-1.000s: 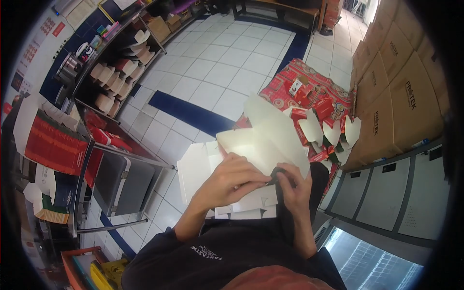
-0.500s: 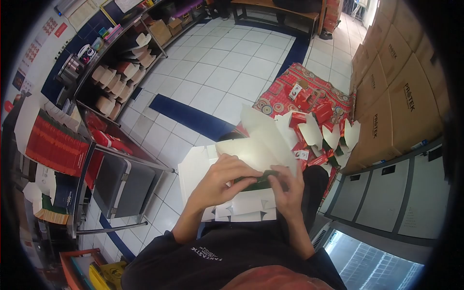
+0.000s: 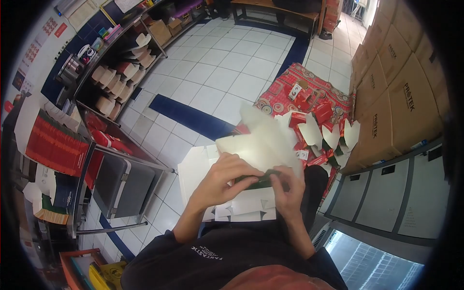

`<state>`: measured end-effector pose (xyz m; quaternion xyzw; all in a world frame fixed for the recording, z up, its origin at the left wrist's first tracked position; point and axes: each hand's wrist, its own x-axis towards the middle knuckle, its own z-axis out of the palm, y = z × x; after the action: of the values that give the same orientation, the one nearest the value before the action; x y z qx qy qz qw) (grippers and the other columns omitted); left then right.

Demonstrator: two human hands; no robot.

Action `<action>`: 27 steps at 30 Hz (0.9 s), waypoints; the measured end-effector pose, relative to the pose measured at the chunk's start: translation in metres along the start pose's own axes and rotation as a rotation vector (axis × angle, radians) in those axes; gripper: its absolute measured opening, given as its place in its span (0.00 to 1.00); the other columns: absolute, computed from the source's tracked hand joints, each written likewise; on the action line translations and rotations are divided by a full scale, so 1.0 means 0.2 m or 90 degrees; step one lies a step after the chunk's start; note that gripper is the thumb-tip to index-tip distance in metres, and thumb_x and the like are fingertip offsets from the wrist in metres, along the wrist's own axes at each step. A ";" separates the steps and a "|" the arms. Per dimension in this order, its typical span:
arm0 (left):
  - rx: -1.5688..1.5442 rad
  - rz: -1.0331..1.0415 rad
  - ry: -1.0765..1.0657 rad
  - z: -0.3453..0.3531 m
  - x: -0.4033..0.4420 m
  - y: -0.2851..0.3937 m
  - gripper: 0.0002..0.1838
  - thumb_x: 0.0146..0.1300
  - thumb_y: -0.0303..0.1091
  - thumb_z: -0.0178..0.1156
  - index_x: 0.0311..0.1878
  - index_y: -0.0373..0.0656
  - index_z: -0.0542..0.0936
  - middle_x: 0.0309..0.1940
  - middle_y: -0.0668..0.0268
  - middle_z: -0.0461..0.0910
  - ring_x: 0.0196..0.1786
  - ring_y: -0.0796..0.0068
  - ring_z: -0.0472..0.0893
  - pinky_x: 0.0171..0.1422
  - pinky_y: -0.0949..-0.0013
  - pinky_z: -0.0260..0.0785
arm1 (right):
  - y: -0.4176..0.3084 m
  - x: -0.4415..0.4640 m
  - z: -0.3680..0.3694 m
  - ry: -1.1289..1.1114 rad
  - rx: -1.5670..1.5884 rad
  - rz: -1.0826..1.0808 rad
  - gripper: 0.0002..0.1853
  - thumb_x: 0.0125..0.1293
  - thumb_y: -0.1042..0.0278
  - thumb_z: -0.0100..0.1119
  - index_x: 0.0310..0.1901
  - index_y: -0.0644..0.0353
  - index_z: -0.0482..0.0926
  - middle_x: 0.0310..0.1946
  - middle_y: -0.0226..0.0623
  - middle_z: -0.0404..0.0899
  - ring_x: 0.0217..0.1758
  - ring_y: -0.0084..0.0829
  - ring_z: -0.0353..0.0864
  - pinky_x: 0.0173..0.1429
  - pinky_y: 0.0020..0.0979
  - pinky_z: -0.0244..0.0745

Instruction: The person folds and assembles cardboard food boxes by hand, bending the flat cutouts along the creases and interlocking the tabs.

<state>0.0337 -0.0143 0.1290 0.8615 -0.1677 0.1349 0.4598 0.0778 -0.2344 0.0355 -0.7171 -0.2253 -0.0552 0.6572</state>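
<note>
A partly folded paperboard food box (image 3: 253, 145), pale inside with a dark green outer edge, is held over my lap. My left hand (image 3: 227, 176) pinches the near edge of this box between thumb and fingers. On the other end of the same edge, my right hand (image 3: 287, 188) is closed, its thumb against the green part. The far flaps of the box rise upright and look blurred. Under my hands lie flat white box blanks (image 3: 246, 205) with cut tabs. My fingers hide part of the folded edge.
Folded boxes (image 3: 331, 137) sit on a red patterned mat (image 3: 280, 87) ahead right. Large cardboard cartons (image 3: 408, 104) are stacked on the right above grey cabinets (image 3: 377, 193). A metal rack at left holds red box blanks (image 3: 58, 145) and a grey case (image 3: 113, 186).
The far flaps of the box have shifted slightly and blurred. My right hand has moved a little along the edge; my left hand stays nearly in place.
</note>
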 end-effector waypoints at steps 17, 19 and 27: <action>0.047 -0.118 -0.045 0.04 0.00 0.02 0.09 0.71 0.33 0.77 0.51 0.44 0.94 0.41 0.64 0.92 0.41 0.66 0.83 0.50 0.64 0.78 | 0.03 -0.03 0.01 0.103 -0.080 -0.055 0.16 0.65 0.81 0.80 0.54 0.61 0.91 0.58 0.45 0.79 0.51 0.35 0.89 0.42 0.29 0.87; 0.070 -0.100 -0.054 0.04 0.00 -0.01 0.09 0.71 0.33 0.77 0.51 0.44 0.94 0.42 0.64 0.93 0.42 0.66 0.85 0.49 0.64 0.79 | -0.05 0.02 -0.01 0.042 -0.150 -0.148 0.15 0.65 0.80 0.80 0.53 0.62 0.91 0.57 0.44 0.79 0.50 0.36 0.88 0.44 0.30 0.89; -0.107 -0.216 -0.184 0.00 0.02 0.04 0.12 0.74 0.28 0.70 0.58 0.44 0.91 0.45 0.58 0.92 0.48 0.56 0.87 0.60 0.57 0.77 | 0.02 -0.05 0.01 0.165 -0.043 -0.007 0.13 0.67 0.84 0.77 0.51 0.62 0.90 0.55 0.44 0.79 0.49 0.33 0.87 0.41 0.29 0.86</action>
<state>0.0346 -0.0190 0.1366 0.8464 -0.0952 -0.0838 0.5172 0.0705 -0.2358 0.0271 -0.7243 -0.1408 -0.1584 0.6561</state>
